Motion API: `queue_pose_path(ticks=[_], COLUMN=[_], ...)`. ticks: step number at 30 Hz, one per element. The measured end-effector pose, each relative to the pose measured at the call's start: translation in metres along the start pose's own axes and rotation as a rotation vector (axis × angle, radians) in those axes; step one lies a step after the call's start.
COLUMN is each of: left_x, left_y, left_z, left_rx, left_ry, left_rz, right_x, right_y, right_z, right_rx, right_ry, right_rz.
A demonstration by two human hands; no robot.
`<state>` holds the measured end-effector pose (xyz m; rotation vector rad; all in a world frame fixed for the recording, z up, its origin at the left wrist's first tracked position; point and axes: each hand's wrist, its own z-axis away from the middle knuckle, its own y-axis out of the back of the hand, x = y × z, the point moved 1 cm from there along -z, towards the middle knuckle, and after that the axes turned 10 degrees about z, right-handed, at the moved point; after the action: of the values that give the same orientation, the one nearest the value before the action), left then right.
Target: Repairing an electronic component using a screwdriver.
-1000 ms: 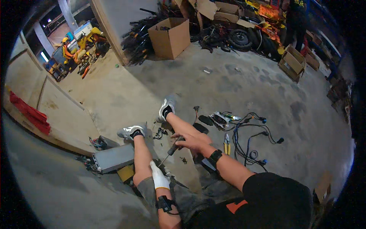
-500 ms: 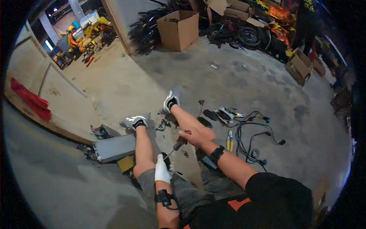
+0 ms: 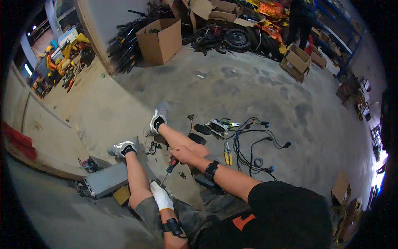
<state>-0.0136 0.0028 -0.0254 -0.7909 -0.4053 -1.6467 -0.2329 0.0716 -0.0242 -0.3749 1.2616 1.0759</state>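
My right hand (image 3: 182,155), bare, is wrapped round the red and black handle of a screwdriver (image 3: 173,165). Its metal shaft slants down to my left hand (image 3: 161,196), which wears a white knitted glove. The gloved fingers are curled in beside my left thigh, at the tip of the shaft. What they hold is hidden by the glove. Between my legs a few small dark bits (image 3: 183,175) lie on the floor, and a small tangle of dark parts (image 3: 154,147) is near my left shoe.
Yellow-handled pliers (image 3: 228,154) and a black wiring harness (image 3: 248,143) lie right of my legs, near an opened housing (image 3: 218,128). A grey metal box (image 3: 106,180) is at my left. Farther off are cardboard boxes (image 3: 159,41) and a person (image 3: 299,25) in dark clothes.
The whole view has swung, so the scene sits farther left and more of the right wall shows. The dark round thing seen by my glove earlier is now hidden. My right hand keeps the screwdriver.
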Motion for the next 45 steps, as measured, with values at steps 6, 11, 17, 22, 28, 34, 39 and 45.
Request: queue_pose_path(ticks=[6, 11, 17, 22, 28, 34, 39, 45], left_x=[0.01, 0.006, 0.015, 0.019, 0.015, 0.015, 0.017, 0.01], left_y=[0.014, 0.009, -0.007, 0.0, -0.001, -0.004, -0.004, 0.003], left_z=[-0.004, -0.006, 0.04, 0.038, 0.034, 0.031, 0.042, 0.022], left_rx=[-0.179, -0.481, -0.551, -0.563, -0.574, -0.588, -0.603, -0.609], left_ry=[0.204, 0.774, 0.463, 0.395, 0.368, 0.343, 0.296, 0.372], left_rz=[0.276, 0.389, 0.25, 0.204, 0.177, 0.167, 0.155, 0.209], right_x=[-0.035, -0.106, -0.163, -0.184, -0.179, -0.178, -0.171, -0.158], right_y=[0.002, 0.015, 0.03, -0.004, -0.031, -0.045, -0.05, -0.05], right_z=[0.035, 0.078, 0.109, 0.119, 0.127, 0.127, 0.119, 0.117], right_rx=[-0.082, -0.184, -0.492, -0.491, -0.347, -0.146, -0.064, 0.166], right_ry=[0.325, 0.61, 0.837, 1.134, 1.035, 1.077, 0.832, 0.557], right_rz=[-0.324, -0.306, 0.131, 0.145, 0.139, 0.1, 0.042, -0.252])
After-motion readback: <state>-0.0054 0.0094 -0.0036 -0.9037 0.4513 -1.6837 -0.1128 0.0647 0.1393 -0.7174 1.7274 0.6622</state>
